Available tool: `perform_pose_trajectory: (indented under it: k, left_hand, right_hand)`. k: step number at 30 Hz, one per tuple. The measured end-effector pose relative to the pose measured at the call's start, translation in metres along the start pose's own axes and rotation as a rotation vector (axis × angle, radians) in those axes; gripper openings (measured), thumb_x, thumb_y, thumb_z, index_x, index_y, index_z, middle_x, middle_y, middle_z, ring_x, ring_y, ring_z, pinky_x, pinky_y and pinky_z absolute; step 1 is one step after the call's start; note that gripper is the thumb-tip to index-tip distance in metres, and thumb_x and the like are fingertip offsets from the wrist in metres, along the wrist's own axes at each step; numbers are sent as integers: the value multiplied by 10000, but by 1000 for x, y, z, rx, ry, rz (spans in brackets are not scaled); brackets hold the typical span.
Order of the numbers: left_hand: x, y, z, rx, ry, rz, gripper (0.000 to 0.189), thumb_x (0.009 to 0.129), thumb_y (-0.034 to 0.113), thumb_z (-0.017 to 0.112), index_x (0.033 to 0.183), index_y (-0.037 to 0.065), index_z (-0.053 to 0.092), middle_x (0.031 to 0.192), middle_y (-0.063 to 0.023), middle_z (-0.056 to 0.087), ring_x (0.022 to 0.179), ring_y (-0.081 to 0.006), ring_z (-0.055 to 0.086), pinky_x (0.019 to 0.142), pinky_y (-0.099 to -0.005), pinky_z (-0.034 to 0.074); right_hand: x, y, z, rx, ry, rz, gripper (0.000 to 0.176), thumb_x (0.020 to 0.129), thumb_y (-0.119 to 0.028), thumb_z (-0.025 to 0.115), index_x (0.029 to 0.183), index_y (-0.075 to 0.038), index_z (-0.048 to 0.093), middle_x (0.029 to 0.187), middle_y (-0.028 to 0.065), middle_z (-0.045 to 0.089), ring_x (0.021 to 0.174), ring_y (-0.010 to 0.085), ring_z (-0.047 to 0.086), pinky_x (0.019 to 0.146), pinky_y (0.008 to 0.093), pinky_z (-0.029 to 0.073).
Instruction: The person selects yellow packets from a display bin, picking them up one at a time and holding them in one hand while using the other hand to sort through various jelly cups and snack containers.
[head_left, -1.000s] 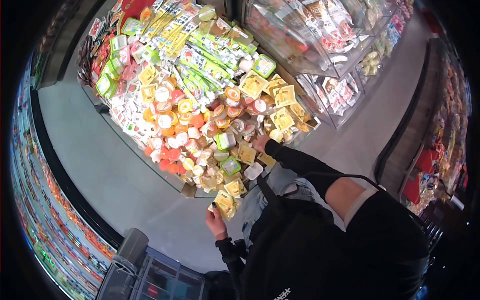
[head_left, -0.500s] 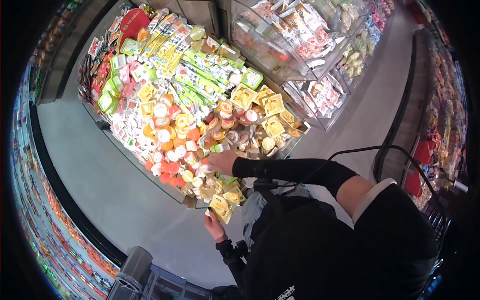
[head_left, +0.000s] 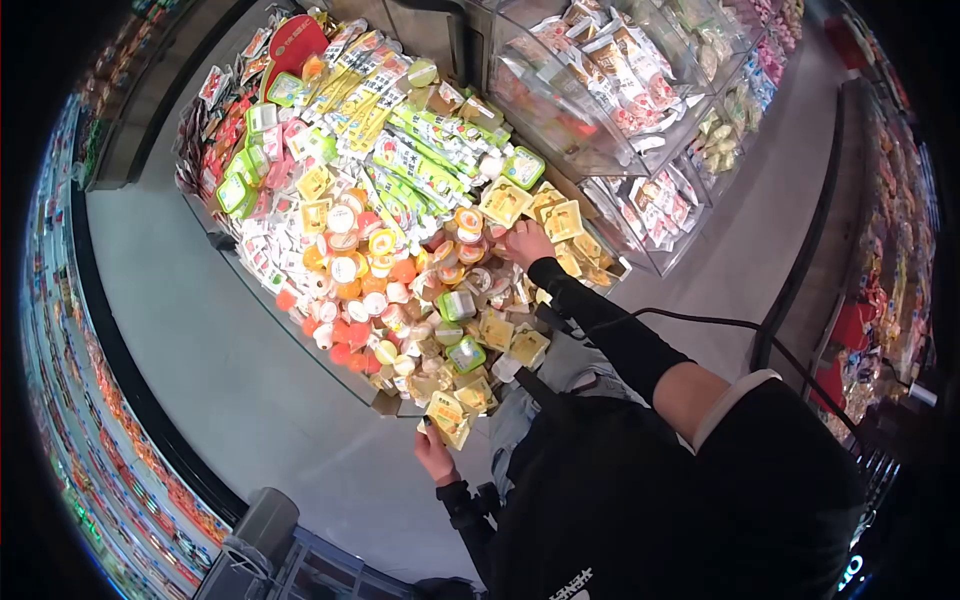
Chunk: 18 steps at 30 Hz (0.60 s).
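Observation:
My left hand, low in the head view, pinches a yellow snack packet by its edge, beside the near corner of the display bin. My right hand is over the bin's right side with its fingers curled down into the goods. A small reddish thing shows at its fingertips; whether it is gripped is hard to make out. Around that hand lie orange-lidded jelly cups and square yellow packs. Nearer me are a green-lidded tub and more yellow packs.
Green and white stick packs fill the bin's far middle, with a red sign behind. Clear acrylic bins of bagged snacks stand to the right. A black cable crosses my right arm. Stocked shelves line both aisles.
My right hand has moved up and right, from the near cups to the yellow packs and orange-lidded cups. My left hand still holds the packet. The view has shifted slightly.

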<state>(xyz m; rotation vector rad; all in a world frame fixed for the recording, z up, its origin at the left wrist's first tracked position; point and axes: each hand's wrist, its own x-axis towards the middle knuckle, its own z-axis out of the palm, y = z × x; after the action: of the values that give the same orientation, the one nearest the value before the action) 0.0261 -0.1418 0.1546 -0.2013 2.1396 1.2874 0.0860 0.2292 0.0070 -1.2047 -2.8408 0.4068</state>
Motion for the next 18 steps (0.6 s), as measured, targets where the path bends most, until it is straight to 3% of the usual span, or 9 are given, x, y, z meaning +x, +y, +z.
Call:
perform_pose_trajectory:
  k: [3,8,10,11,12,13,14,17,18]
  left_hand:
    - [2,-1,1,-34,-12,-23,265,874,214,464,936,-34,533,812,-31,561,720,-79,467,624,-233,396]
    - [3,6,4,-3,3,9,266,876,213,461,942,-34,534,823,-33,563,738,-79,469,642,-233,398]
    - [5,3,4,-42,17,-13,276,877,221,461,941,-37,536,821,-38,565,735,-80,469,641,-235,399]
    - [5,4,4,-42,20,-12,276,877,221,461,941,-37,536,821,-38,565,735,-80,469,641,-235,399]
    - [6,5,4,-14,-2,-1,277,877,223,464,942,-37,537,821,-38,566,733,-81,469,642,-235,399]
    - [6,5,4,14,-23,9,279,877,225,466,943,-37,537,820,-38,566,731,-81,469,642,-235,399]
    - [7,3,3,15,-22,9,279,877,225,466,943,-37,537,820,-38,566,731,-81,469,642,-235,399]
    - [8,-2,4,18,-34,8,272,875,223,472,942,-32,538,815,-34,565,725,-79,468,639,-231,396]
    - [7,1,5,-22,-23,7,268,876,221,472,939,-31,538,814,-32,565,725,-77,468,636,-229,395]
  right_hand:
    - [0,-5,-7,282,-62,209,417,596,-151,682,952,-65,483,944,136,462,902,307,471,763,371,417]
    - [-11,-53,-8,500,-62,220,429,576,-261,689,889,-41,496,827,149,503,815,292,515,724,353,432]
    - [-3,-98,-4,593,-447,231,528,591,-431,671,870,-9,521,826,160,523,790,287,530,706,362,437]
    - [1,-121,-3,578,-369,-193,579,591,-425,697,947,-10,508,876,162,520,819,265,537,709,349,441]
    - [-3,-146,-41,909,-486,86,638,587,-382,731,1053,-31,473,925,149,505,821,236,538,706,331,444]
    - [-6,-164,-32,1005,-360,-74,692,580,-343,752,1117,-41,436,956,142,492,815,223,538,711,309,441]
    - [-6,-175,-41,1270,-532,0,665,607,-326,738,1127,-43,438,964,134,493,840,213,533,744,303,431]
    - [-10,-164,-32,1004,-464,12,590,637,-274,708,1113,-41,448,1008,140,492,866,246,541,763,319,431]
    - [-16,-147,-1,811,-319,29,494,660,-207,658,1083,-37,466,998,150,512,895,285,536,771,355,431]
